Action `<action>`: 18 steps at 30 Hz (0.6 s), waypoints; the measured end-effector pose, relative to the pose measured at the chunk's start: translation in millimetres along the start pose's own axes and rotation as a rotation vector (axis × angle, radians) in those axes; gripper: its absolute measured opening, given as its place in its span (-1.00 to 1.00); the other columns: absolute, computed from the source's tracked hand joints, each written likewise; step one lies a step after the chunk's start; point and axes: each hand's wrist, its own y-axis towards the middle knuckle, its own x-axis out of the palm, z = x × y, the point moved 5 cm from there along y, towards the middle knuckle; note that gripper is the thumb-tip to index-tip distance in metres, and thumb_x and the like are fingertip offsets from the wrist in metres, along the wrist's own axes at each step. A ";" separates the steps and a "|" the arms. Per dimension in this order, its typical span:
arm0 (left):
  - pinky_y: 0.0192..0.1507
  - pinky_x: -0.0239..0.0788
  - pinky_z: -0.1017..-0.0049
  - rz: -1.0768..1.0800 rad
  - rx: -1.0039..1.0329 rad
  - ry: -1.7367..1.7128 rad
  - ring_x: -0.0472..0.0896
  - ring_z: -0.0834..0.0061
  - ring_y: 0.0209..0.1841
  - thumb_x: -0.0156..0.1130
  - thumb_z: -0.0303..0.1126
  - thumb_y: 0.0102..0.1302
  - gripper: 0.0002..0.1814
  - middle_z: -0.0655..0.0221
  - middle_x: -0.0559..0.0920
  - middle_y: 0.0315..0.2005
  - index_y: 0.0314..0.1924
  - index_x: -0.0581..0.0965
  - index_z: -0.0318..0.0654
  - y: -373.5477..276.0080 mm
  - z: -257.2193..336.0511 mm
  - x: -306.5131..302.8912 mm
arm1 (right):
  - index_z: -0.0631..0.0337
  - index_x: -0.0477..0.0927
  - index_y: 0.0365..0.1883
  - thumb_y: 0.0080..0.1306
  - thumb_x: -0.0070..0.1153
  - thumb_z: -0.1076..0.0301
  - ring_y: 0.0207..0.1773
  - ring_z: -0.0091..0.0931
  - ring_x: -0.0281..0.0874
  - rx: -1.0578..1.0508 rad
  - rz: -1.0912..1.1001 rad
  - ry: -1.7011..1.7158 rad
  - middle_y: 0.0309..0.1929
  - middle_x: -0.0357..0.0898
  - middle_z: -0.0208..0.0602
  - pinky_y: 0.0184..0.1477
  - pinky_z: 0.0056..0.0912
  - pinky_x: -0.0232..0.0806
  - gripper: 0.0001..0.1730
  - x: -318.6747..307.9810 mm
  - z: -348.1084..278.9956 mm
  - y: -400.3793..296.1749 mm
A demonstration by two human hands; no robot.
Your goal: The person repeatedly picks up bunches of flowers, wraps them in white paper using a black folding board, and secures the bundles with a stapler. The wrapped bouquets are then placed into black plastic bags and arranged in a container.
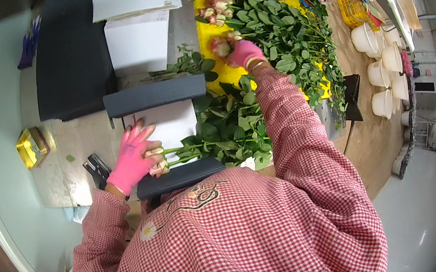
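Note:
My left hand (131,162), in a pink glove, rests with fingers spread over a white paper sheet (180,118) in a dark corrugated holder (156,95). Its thumb side touches pale pink-edged rose heads (159,167), whose stems run right under leaves. Reaching to the yellow surface (207,35), my right hand (246,53), also gloved in pink, is at another rose head (220,46). Its fingers are bent and partly hidden, so whether they grip a stem cannot be told. More cream-and-pink roses (220,2) lie just beyond it.
Stacks of white sheets (138,43) lie beyond the holder, beside a large dark board (70,53). A black stapler (97,170) and a yellow box (32,147) are at the left. Leafy stems (298,43) cover the right side. White buckets (377,73) stand farther right.

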 end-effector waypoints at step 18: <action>0.42 -0.05 0.13 -0.003 -0.037 -0.007 0.21 0.05 0.40 0.35 -0.25 0.05 -0.61 0.21 0.47 0.26 -0.14 0.68 -0.32 -1.8 1.3 -4.1 | -0.02 0.56 0.03 0.30 0.02 0.27 -0.16 -0.16 0.69 -0.092 0.020 -0.363 -0.22 0.72 -0.19 -0.17 -0.09 0.51 -0.68 -14.8 16.4 -14.4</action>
